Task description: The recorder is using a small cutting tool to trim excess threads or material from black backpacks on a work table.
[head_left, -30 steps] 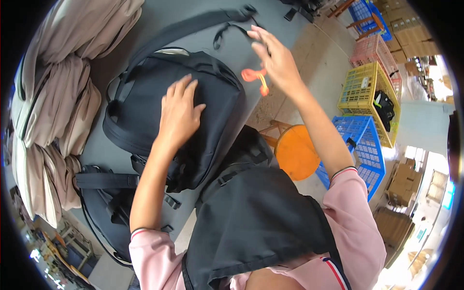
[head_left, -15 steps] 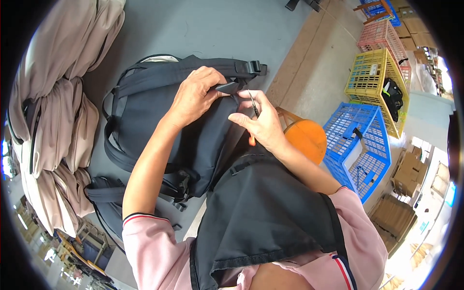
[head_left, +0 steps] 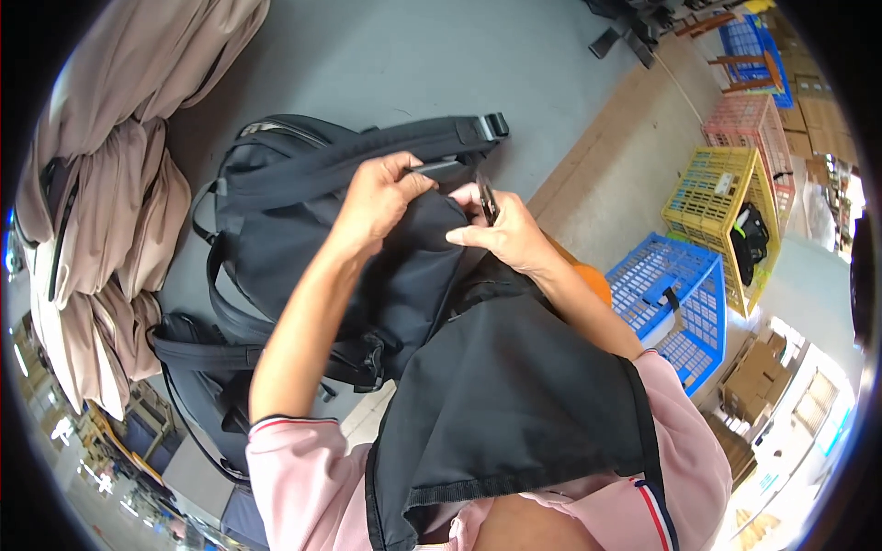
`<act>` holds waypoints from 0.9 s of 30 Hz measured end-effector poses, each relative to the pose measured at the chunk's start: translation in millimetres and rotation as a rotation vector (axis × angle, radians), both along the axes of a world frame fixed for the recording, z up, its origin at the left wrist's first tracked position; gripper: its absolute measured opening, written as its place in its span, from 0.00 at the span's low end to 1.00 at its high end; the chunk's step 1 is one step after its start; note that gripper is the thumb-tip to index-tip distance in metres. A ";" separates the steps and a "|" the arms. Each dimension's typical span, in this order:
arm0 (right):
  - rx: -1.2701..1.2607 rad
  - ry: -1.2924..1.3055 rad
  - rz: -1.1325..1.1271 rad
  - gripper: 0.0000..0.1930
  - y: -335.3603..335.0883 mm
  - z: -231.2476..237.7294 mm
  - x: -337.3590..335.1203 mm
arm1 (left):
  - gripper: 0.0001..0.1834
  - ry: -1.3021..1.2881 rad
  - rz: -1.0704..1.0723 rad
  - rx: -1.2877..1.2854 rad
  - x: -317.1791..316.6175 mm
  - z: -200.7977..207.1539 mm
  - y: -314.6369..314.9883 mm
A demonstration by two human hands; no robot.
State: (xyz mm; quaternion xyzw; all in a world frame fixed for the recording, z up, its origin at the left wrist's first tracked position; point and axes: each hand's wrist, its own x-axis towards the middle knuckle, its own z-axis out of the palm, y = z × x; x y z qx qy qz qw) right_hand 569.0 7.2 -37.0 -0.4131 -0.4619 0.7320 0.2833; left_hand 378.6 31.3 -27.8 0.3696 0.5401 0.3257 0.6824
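black backpack (head_left: pixel 285 262), one, laid on a grey table (head_left: pixel 395 64) before the person.
a dark strap piece (head_left: pixel 442 172) is pinched by the left hand (head_left: pixel 375 204) over the backpack's upper edge; a small dark tool (head_left: pixel 487 200) is gripped by the right hand (head_left: pixel 508 235), just beside it; beige fabric bundles (head_left: pixel 110 207) are stacked at left.

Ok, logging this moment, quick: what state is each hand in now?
Left hand: closed, pinching a dark flat piece at the black backpack.
Right hand: partly closed, holding a small dark tool.
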 end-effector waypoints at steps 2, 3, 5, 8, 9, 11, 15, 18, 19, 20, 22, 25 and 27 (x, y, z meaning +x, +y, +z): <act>-0.018 -0.144 0.182 0.16 10.3 5.9 6.2 | 0.03 -0.092 0.117 -0.033 2.3 -4.5 -8.0; 0.062 -0.156 0.223 0.14 15.7 5.7 12.1 | 0.04 -0.095 0.138 -0.065 2.4 -2.0 -9.1; -0.082 -0.380 0.241 0.09 32.1 43.8 11.3 | 0.04 -0.091 0.125 -0.070 -0.2 -0.3 -5.9; 0.544 -0.305 0.194 0.06 49.7 32.5 9.3 | 0.05 -0.103 0.118 -0.068 -1.4 -2.7 -4.0; 0.664 -0.253 0.244 0.06 57.2 28.9 4.6 | 0.06 -0.083 0.105 -0.087 -2.5 -0.9 -2.5; 0.646 -0.238 0.349 0.06 66.6 30.1 -1.8 | 0.07 -0.071 0.092 -0.108 -2.9 -1.6 -1.1; 0.699 -0.236 0.552 0.04 78.2 33.1 -10.0 | 0.09 0.003 0.032 -0.056 -2.9 -4.1 0.6; 0.735 -0.258 0.663 0.03 82.4 33.1 -11.8 | 0.09 0.030 0.012 -0.041 -4.9 -11.6 1.8; 0.775 -0.300 0.707 0.04 82.6 30.6 -10.7 | 0.09 0.014 0.013 -0.059 -4.8 -12.8 2.1; 0.816 -0.341 0.751 0.05 82.3 29.1 -9.5 | 0.09 -0.002 0.014 -0.076 -4.5 -13.6 2.0; 0.842 -0.416 0.769 0.04 80.0 31.0 -7.5 | 0.09 0.006 0.004 -0.094 -4.3 -7.9 3.1; 0.762 -0.398 0.708 0.04 70.8 25.2 4.6 | 0.08 0.000 0.013 -0.088 -3.5 -8.1 2.2; 0.614 -0.259 0.574 0.04 70.0 21.1 18.1 | 0.07 -0.016 0.037 -0.065 -2.7 -8.3 3.5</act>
